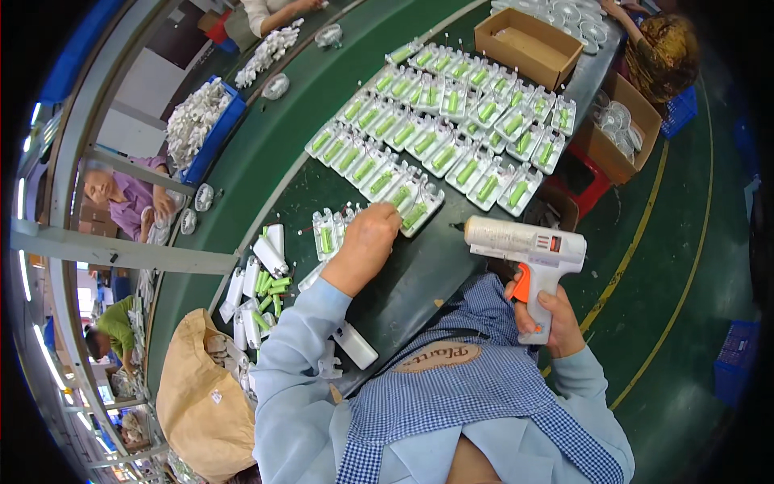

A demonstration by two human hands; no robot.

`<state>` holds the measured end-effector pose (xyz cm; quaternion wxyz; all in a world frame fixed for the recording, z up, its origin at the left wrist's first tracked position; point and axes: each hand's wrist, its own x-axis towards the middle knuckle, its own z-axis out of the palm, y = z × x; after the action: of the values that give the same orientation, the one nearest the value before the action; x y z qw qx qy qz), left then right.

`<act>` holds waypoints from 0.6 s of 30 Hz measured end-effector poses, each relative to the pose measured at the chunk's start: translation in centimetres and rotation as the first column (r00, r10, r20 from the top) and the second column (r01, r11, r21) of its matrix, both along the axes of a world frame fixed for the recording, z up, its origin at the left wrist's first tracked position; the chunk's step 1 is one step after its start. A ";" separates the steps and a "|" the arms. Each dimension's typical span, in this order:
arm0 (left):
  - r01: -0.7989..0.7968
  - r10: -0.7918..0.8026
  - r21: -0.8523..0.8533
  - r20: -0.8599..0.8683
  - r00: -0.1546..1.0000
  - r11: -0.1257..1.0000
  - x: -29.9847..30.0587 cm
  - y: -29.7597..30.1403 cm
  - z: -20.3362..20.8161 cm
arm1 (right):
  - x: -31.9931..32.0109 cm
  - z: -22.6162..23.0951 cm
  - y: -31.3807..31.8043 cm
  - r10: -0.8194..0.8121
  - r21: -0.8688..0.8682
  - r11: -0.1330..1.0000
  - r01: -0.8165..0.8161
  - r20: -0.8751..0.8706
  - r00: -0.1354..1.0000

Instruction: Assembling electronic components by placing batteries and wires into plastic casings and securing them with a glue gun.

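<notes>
My right hand (560,319) grips the handle of a white glue gun (528,240) with an orange trigger. Its dark nozzle points left, toward the rows on the bench. My left hand (367,246) is closed, fingertips pinched at the near end of the rows, beside a white plastic casing (425,206) with a green battery cell inside. What the fingers hold, if anything, is hidden. Many similar casings (488,187) stand side by side in rows, each with a green cell. A few more casings (326,235) sit left of my left hand.
Loose green cells (274,286) and white shells (272,250) are heaped at the left, near a tan sack (197,395). A cardboard box (528,47) stands beyond the rows. Across a green conveyor (242,173) are a blue bin (216,133) and other people. A metal post crosses the left side.
</notes>
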<state>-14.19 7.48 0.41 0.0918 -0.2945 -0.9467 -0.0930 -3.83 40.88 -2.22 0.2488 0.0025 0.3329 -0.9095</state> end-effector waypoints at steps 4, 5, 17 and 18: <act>0.015 -0.015 0.005 0.008 1.000 1.000 -0.5 -0.2 0.0 | -0.3 -0.2 -0.4 0.001 -0.004 1.000 -0.001 -0.006 1.000; 0.008 -0.008 0.023 0.002 1.000 1.000 -0.4 0.2 0.0 | -0.3 -0.3 -0.4 -0.006 -0.008 1.000 0.006 -0.001 1.000; -0.398 0.411 0.244 -0.002 0.912 0.884 8.0 -1.2 0.7 | -1.6 -0.3 -1.0 0.014 0.003 1.000 -0.014 -0.017 1.000; -0.399 0.413 0.248 -0.003 0.911 0.883 8.0 -1.3 0.6 | -1.7 -0.1 -1.1 0.029 0.008 1.000 -0.028 -0.013 1.000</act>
<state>-6.19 6.23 1.00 0.1707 -0.0788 -0.9659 -0.1780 -5.50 39.75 -2.33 0.2595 -0.0073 0.3382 -0.9045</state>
